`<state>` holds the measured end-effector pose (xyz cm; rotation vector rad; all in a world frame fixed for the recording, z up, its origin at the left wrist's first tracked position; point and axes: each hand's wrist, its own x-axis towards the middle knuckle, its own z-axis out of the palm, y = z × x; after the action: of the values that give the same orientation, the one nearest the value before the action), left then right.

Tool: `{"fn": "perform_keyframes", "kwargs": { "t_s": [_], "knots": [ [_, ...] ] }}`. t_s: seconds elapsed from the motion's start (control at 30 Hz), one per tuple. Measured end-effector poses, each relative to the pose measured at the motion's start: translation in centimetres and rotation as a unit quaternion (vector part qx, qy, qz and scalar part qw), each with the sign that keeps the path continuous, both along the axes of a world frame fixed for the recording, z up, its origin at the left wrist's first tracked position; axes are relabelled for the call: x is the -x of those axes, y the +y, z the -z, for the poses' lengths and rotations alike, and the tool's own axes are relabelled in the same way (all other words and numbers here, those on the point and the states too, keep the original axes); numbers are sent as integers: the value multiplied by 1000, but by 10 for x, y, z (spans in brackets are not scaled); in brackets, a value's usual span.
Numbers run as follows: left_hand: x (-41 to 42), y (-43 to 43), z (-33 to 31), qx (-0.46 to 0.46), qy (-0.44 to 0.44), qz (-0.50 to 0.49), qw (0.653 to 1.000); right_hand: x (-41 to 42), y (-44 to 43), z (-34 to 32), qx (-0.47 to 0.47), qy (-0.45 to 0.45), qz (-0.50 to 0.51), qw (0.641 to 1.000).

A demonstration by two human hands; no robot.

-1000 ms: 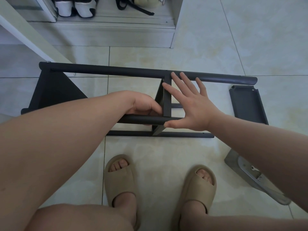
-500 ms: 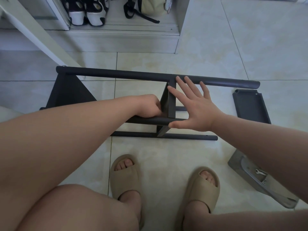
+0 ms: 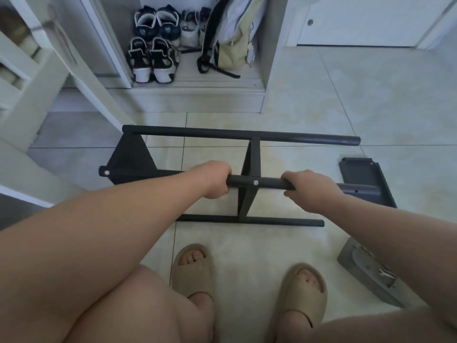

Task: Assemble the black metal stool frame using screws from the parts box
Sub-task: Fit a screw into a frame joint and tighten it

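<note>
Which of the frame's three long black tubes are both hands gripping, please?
The middle tube, bearing a silver screw: left hand and right hand grip it; far tube and near tube are not held.

Blk stool frame (image 3: 254,154) sideways on floor

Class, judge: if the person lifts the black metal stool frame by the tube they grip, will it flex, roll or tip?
Probably stiff: the black metal stool frame is tubes joined by flat plates. Unlikely to roll: its tubes spread crosswise. It may dip leftward: the triangular black plate lies beyond the left hand, far from the right hand.
</note>
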<state>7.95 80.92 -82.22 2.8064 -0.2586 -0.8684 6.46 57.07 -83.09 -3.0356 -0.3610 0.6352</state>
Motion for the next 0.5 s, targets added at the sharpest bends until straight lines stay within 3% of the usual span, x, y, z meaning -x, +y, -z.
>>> {"fn": "perform_keyframes", "kwargs": {
  "t_s": [0.17, 0.33, 0.5],
  "knots": [
    [-17, 3, -7, 42, -180, -23, 983, -18, -4, 0, -15, -160, 52, 986],
    [-64, 3, 20, 96, -247, -26, 964, -68, -5, 24, -9, -211, 96, 973],
    [-140, 6, 61, 55, -310, -28, 949, -146, 4, 67, 3, -249, 91, 964]
  ]
}}
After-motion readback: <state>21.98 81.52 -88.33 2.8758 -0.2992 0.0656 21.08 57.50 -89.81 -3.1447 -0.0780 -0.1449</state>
